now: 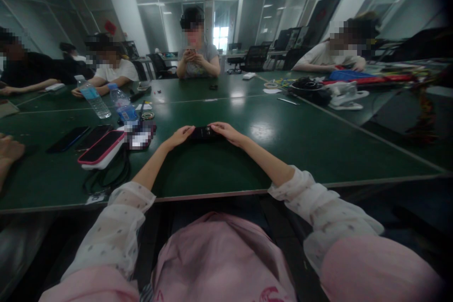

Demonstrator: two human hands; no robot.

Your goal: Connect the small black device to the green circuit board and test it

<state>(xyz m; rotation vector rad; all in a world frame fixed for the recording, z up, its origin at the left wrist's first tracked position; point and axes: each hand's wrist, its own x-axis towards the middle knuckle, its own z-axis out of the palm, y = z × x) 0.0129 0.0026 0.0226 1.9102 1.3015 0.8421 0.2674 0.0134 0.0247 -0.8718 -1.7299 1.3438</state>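
Observation:
A small black device (204, 133) with faint markings on its face lies level, just above or on the green table (219, 170). My left hand (181, 136) grips its left end, fingers closed. Its right end is in my right hand (226, 132), also with closed fingers. To the left of my hands are a phone with a pink rim on a white object (102, 147), a black cable (106, 179) and two dark flat phones (67, 139).
Two plastic bottles (94, 96) stand tilted at the left. Tape rolls, black cables (307, 89) and a white plastic object (347, 96) lie at the right. Several people sit around the table; a person's hand (10, 151) rests at the left edge.

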